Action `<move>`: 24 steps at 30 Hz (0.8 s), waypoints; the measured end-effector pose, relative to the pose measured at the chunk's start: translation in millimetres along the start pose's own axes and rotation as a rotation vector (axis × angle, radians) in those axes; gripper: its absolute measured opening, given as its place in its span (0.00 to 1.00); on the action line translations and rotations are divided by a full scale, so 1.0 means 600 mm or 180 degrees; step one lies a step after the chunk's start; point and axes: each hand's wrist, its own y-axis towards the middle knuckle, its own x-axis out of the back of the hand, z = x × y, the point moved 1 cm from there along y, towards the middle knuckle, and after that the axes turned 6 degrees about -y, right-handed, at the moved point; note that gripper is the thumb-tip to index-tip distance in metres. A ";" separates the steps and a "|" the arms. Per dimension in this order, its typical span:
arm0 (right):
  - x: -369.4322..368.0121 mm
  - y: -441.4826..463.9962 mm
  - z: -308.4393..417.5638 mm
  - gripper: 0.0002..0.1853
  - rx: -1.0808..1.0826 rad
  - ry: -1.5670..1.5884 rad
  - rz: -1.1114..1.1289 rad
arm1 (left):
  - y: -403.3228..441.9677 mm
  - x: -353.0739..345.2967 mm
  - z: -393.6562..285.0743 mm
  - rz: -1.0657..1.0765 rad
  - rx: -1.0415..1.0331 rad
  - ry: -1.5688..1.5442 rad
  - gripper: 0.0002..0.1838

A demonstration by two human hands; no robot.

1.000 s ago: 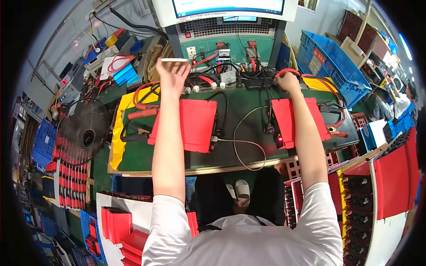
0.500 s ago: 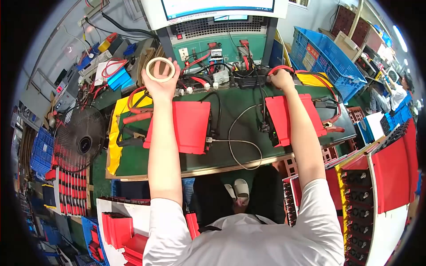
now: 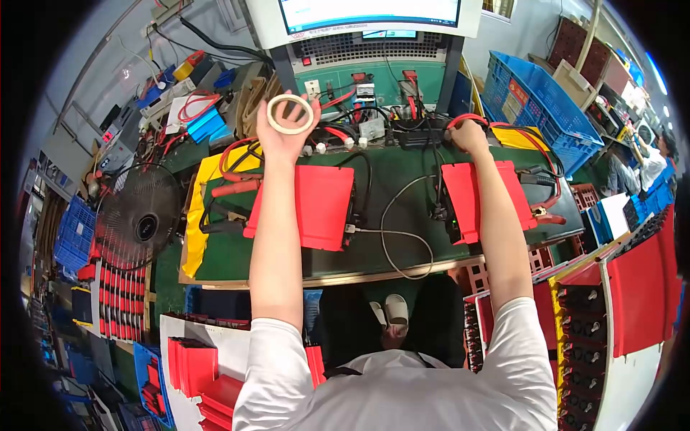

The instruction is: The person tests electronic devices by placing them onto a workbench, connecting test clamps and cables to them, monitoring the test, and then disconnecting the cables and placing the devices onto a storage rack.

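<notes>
A cream-coloured tape roll (image 3: 309, 118) lies on the palm of my left hand (image 3: 282, 140), palm up with the fingers apart behind the ring. My right hand (image 3: 468, 135) is closed at the back of the bench, beside red and black cables (image 3: 471, 116); what its fingers hold is hidden. Below my left hand sits a red case (image 3: 325, 208) with a grey cable (image 3: 388, 231) plugged into its side. Under my right forearm is another red case (image 3: 462, 201), with a small green light on its left end. Red clamps (image 3: 237, 188) lie beside the left case.
A monitor (image 3: 374, 16) stands behind the green bench (image 3: 287, 270). To the left is a black fan (image 3: 144, 223); blue crates (image 3: 535, 108) are at the back right. Stacked red panels (image 3: 643, 287) stand at the right. A seated person (image 3: 650, 169) is far off at the right.
The tape roll now faces the camera as a ring, after first showing edge-on; my left hand has turned with it. My right hand stays at the cables. The right case's red light now shows green.
</notes>
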 end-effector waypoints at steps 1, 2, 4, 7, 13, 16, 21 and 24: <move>0.000 -0.001 0.000 0.26 -0.0003 -0.0002 -0.0012 | 0.000 0.002 -0.001 0.0067 0.0065 0.0151 0.34; 0.000 -0.002 0.000 0.27 -0.0064 0.0076 -0.0025 | 0.000 0.005 0.001 -0.0004 0.0057 0.0205 0.33; 0.000 -0.003 0.001 0.27 -0.0119 0.0082 0.0001 | -0.002 0.001 0.005 -0.0038 0.0066 0.0429 0.33; 0.003 -0.008 0.001 0.26 -0.0071 -0.0026 -0.0074 | 0.007 0.005 0.007 -0.0094 0.0180 0.0648 0.31; 0.000 -0.008 0.000 0.25 -0.0095 0.0081 -0.0095 | 0.004 0.001 0.005 -0.0242 0.0198 0.0888 0.27; -0.006 -0.003 -0.002 0.25 0.0032 0.0000 -0.0194 | 0.000 0.004 0.003 -0.0242 0.0130 0.0890 0.24; -0.004 -0.007 -0.003 0.26 0.0069 -0.0025 -0.0252 | 0.003 0.007 0.006 -0.0254 0.0123 0.0612 0.28; -0.010 0.000 -0.007 0.26 0.0006 0.0077 -0.0202 | 0.005 0.008 0.006 -0.0144 0.0143 0.0519 0.31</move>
